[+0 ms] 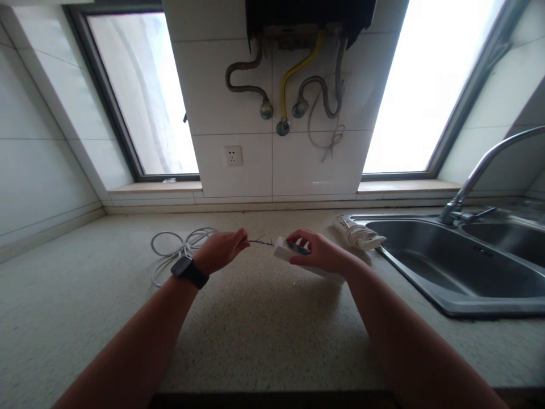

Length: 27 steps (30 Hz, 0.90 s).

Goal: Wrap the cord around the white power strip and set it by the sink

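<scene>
My left hand (pixel 223 250), a dark watch on its wrist, pinches the end of a grey cable. Thin stripped wires (pixel 260 242) stretch from its fingertips to the near end of a long white block (pixel 283 250) that looks like a power strip. My right hand (pixel 313 250) is closed over this strip from above, fingers curled. Beneath those fingers shows something small and blue-green (pixel 300 248) that I cannot make out. Whether the wires are fixed into the strip is too small to tell. Loose loops of the grey cable (pixel 164 255) lie behind and left of my left hand.
A white bundle with a wrapped cord (pixel 360 234) lies beside the steel sink (pixel 419 301) on the right, under a curved faucet (pixel 481 165). The speckled countertop (pixel 247 341) runs to the tiled wall, which carries a socket (pixel 233 155) and hoses below a dark appliance (pixel 309 20).
</scene>
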Each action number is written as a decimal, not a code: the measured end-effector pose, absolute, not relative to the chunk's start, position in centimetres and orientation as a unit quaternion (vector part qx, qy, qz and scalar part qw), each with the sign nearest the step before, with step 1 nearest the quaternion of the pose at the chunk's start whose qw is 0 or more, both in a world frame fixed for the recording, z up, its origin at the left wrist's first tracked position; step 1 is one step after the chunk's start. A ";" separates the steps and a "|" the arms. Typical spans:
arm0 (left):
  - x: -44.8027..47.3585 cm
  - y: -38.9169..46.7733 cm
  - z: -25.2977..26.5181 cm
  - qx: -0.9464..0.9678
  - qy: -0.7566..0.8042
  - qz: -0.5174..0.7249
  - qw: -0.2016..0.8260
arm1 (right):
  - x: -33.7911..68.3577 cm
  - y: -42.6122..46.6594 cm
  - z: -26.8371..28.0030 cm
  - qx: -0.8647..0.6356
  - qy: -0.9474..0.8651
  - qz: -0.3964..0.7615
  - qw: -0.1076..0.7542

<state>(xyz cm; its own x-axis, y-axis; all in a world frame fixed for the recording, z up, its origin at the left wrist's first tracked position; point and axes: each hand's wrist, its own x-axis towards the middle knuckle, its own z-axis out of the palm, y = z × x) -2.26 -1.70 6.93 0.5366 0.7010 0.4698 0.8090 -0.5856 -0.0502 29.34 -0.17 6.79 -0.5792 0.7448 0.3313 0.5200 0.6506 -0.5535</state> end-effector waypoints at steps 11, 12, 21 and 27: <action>-2.2 -1.5 6.8 -0.896 -0.386 -0.220 -0.016 | 29.5 -0.1 6.9 -0.355 -0.877 0.153 0.285; -2.2 -1.4 6.8 -0.894 -0.385 -0.228 -0.022 | 29.5 -0.1 6.9 -0.354 -0.878 0.149 0.286; -1.9 -1.5 6.9 -0.863 -0.381 -0.330 0.022 | 29.1 -0.4 7.0 -0.351 -0.878 0.148 0.291; -1.9 -1.4 7.0 -0.865 -0.356 -0.349 0.065 | 28.9 -0.7 7.2 -0.352 -0.878 0.143 0.290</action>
<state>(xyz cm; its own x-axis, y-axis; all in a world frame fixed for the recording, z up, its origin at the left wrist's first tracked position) -1.95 -1.45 7.01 0.5033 0.5700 0.6494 0.6609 -0.7381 0.1357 28.95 -0.70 7.22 -0.5830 0.7020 0.4090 0.5358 0.7107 -0.4559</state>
